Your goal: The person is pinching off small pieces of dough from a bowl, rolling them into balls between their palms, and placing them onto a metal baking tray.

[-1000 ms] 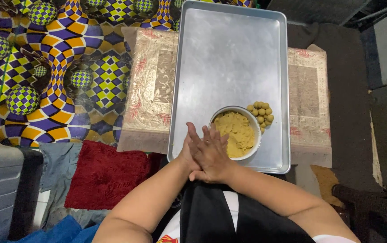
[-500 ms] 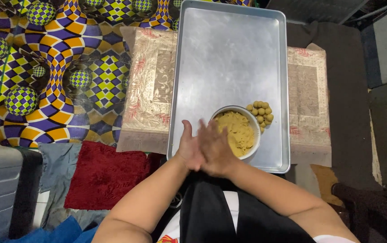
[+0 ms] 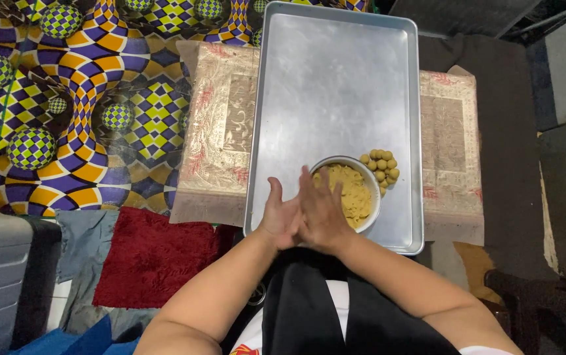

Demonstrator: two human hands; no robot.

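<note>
Left hand [image 3: 279, 217] and right hand [image 3: 321, 212] pressed together, palm to palm.

The floor [image 3: 493, 118] is covered on one side by a bright mat [image 3: 98, 98] printed with purple, yellow and orange checks and chequered balls. Beside it lies a dark mat, near the far wall. A gold-and-pink patterned cloth [image 3: 220, 138] is spread flat across both, its far end showing past the tray's other side. Directly on that cloth sits a large rectangular metal baking tray [image 3: 335, 85], long side running away from the viewer, mostly bare. Near the cloth's close corner a dark red towel [image 3: 158, 256] lies on the floor, partly over grey fabric [image 3: 82, 230].
</note>
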